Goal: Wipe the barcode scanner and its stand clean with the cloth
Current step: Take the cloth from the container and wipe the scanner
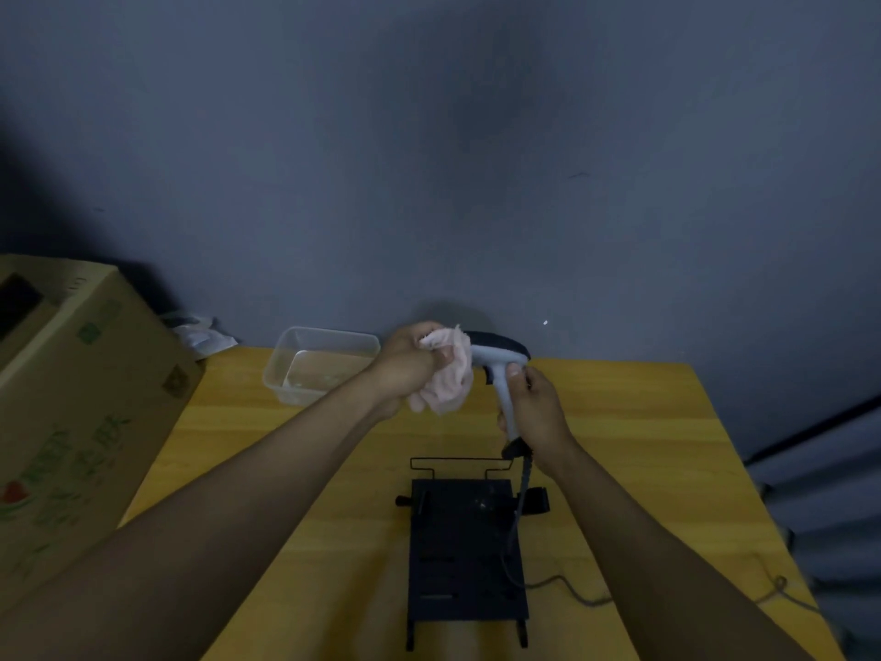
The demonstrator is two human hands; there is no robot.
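Note:
A grey and black barcode scanner (496, 357) is held up above the table, head pointing left. My right hand (536, 412) grips its handle. My left hand (407, 367) holds a bunched pale pink cloth (450, 374) pressed against the front of the scanner's head. The black stand (465, 555) lies flat on the yellow wooden table (643, 469) below my hands, nearer to me. The scanner's cable (522, 498) hangs from the handle down across the stand's right side.
A clear plastic tub (319, 362) stands at the table's back left, against the grey wall. A large cardboard box (81, 398) sits left of the table. The thin cable trails over the table at the right (772, 589).

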